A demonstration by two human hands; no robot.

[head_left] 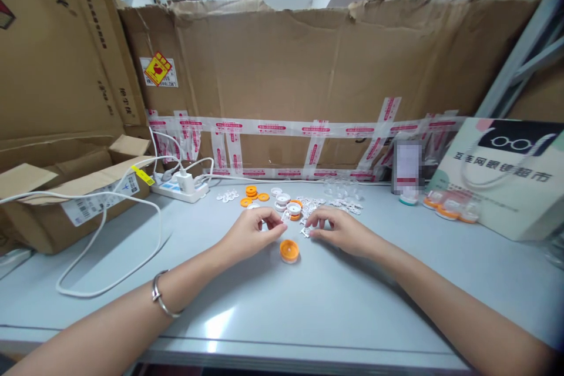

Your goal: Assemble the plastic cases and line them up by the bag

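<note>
My left hand [253, 234] is closed in a pinch, with a small whitish plastic piece [286, 217] at its fingertips. Across from it, my right hand [341, 231] has its thumb and fingers together on a small white cut-out plastic piece [305, 231] just above the table. In front of both hands sits an orange round part with a clear rim [289, 251]. Behind the fingertips are white and orange round parts [294, 208], partly stacked, and a pile of small white pieces [312, 204].
Orange rings [251, 191] and small white discs [228, 195] lie at the back left; clear caps [343, 188] lie at the back right. A power strip [180, 188] trails a white cable. An open carton [74, 205] stands left, a paper bag [497, 188] right.
</note>
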